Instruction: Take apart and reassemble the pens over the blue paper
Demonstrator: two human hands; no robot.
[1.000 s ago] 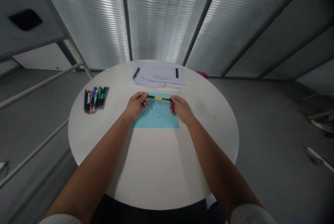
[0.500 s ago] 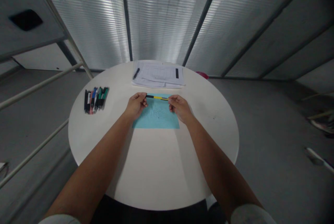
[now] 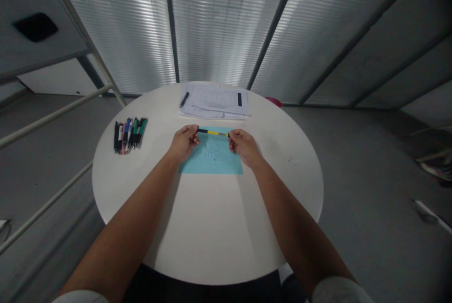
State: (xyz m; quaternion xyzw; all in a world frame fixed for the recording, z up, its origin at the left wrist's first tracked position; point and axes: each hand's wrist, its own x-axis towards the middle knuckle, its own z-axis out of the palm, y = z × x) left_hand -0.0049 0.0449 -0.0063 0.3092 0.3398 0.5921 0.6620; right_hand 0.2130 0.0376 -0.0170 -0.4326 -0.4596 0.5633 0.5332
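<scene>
A black and yellow pen (image 3: 213,132) is stretched sideways between my two hands, over the top of a light blue sheet (image 3: 212,159). My left hand (image 3: 184,143) is closed, pinching the pen's black end between thumb and fingers. At the other end, my right hand (image 3: 244,146) is closed on the yellow tip, with thumb and forefinger pressed together. A greyish stretch of the pen shows just left of my right fingers; whether this is a clip or an inner part I cannot tell. Faint marks show on the blue sheet.
Several pens (image 3: 129,134) lie in a row at the left of the round white table (image 3: 215,227). A stack of printed papers (image 3: 215,102) with a black pen (image 3: 184,99) on it lies at the far edge. Metal rails (image 3: 56,121) stand to the left.
Near my right fingers, the pen's look has changed: a grey stretch and a separate yellow end now show where mostly yellow with a dark strip showed before. Both hands stay nearly in place.
</scene>
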